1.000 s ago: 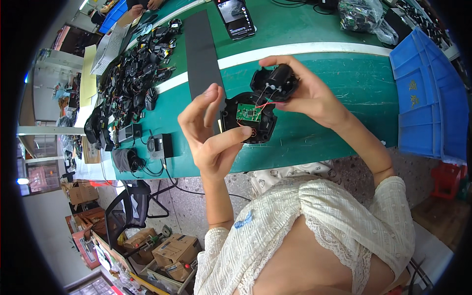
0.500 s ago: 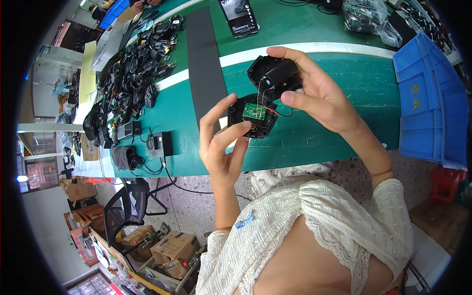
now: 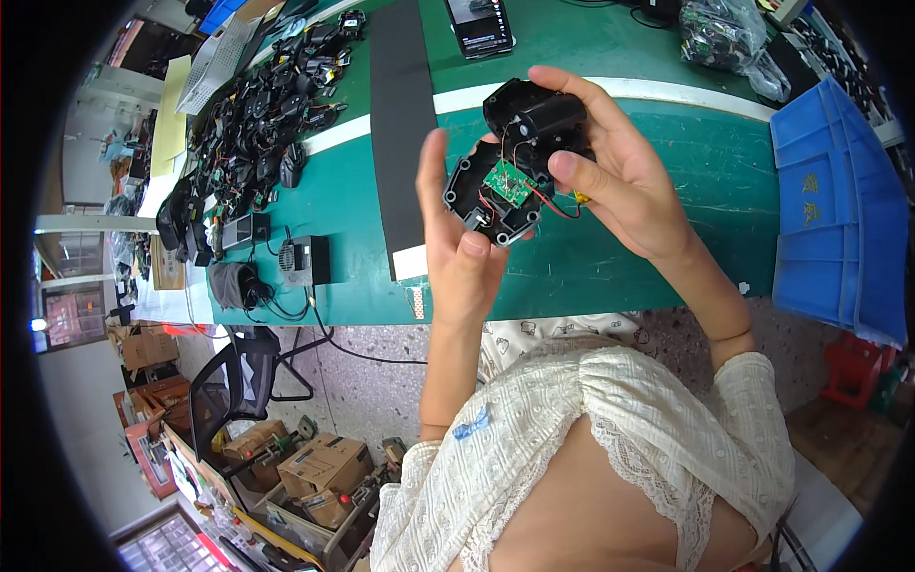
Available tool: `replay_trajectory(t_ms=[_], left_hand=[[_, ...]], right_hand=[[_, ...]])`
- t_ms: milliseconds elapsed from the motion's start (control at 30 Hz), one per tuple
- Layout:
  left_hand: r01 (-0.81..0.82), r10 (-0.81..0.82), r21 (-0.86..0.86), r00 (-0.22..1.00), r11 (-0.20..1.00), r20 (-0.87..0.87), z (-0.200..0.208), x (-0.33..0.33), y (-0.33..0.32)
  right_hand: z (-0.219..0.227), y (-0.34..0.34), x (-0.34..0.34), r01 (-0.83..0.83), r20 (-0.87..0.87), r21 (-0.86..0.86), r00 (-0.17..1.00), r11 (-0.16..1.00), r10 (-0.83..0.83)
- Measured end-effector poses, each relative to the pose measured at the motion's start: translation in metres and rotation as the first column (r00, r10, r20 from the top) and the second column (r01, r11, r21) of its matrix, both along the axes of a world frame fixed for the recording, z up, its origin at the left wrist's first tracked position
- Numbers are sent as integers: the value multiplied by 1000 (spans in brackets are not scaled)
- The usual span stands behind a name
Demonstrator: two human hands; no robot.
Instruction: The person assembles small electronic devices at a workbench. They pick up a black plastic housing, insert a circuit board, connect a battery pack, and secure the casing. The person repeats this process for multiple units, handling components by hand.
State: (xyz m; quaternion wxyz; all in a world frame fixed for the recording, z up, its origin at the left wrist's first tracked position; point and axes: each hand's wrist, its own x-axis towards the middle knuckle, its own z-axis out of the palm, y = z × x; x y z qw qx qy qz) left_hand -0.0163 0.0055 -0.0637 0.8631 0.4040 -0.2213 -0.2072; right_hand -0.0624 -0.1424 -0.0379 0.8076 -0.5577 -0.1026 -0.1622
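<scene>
Two halves of an opened black plastic housing are in my hands above the green table, joined by thin wires. My left hand [image 3: 462,257] grips the lower housing half [image 3: 458,196] by its rim, thumb at the near edge. Inside that half sits a small green circuit board [image 3: 511,182] with a red and a black wire. My right hand [image 3: 624,181] holds the upper housing half [image 3: 510,98] between thumb and fingers; a black cylindrical part [image 3: 553,116] lies in it. A bit of yellow [image 3: 580,197] shows under my right thumb.
A heap of black device parts [image 3: 286,105] covers the table's left side, near a small black box with a speaker-like grille [image 3: 305,259]. A dark grey strip [image 3: 400,124] lies across the table. A phone [image 3: 479,27] stands at the back, bagged parts [image 3: 721,36] at back right, and a blue bin [image 3: 839,200] at right.
My left hand has shifted its hold, from fingertips at the wires to a grip round the lower half, which is now tilted. The circuit board has turned with it.
</scene>
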Motion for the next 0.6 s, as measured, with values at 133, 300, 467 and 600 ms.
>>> replay_trajectory(t_ms=[133,300,467,600], left_hand=[[122,-120,50,992,991,-45,-8,4,0],[108,-108,63,994,992,5,-5,6,-3],[96,-105,132,993,987,61,-12,12,3],[98,-103,152,994,984,25,-10,12,4]], right_hand=[[0,1,1,38,56,-64,998,997,-34],[1,-1,0,34,63,-164,998,986,-24],[-4,-10,1,117,63,-415,993,902,-99],[-1,-18,4,213,150,-528,976,822,-156]])
